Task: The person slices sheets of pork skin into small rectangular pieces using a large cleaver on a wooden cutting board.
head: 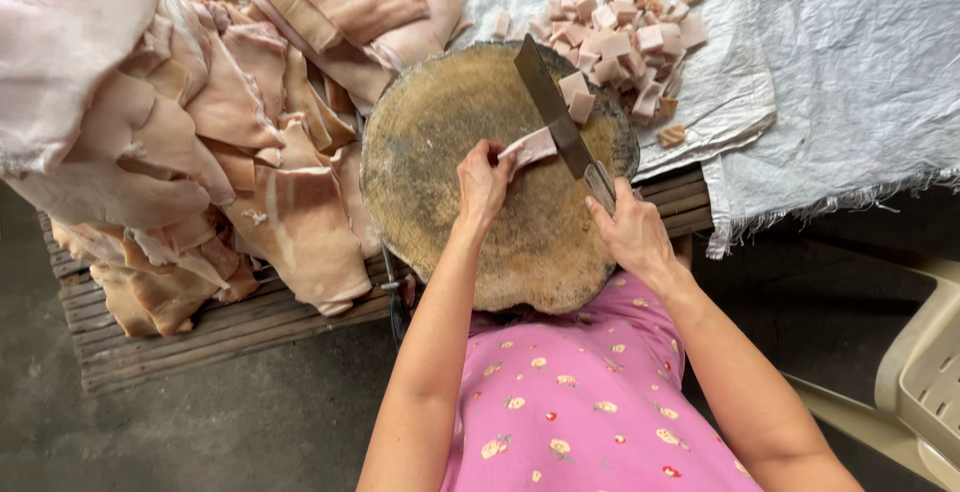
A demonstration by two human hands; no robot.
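Head view: the left hand (pixel 482 180) pinches a pale meat strip (pixel 530 147) on the round chopping block (pixel 450 152). The right hand (pixel 628 232) grips a cleaver (pixel 548 107) cutting it. Slabs (pixel 200 122) lie left, cut cubes (pixel 620 32) beyond.

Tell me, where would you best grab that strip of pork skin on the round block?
Grip the strip at its left end, coming from the left as the left hand does. It lies flat and the cleaver in the right hand crosses its right end, so only that side seems safely clear.

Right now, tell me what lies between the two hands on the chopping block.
Head view: a pale strip of meat, pinned by the left hand, and the cleaver blade cutting it, gripped by the right hand.
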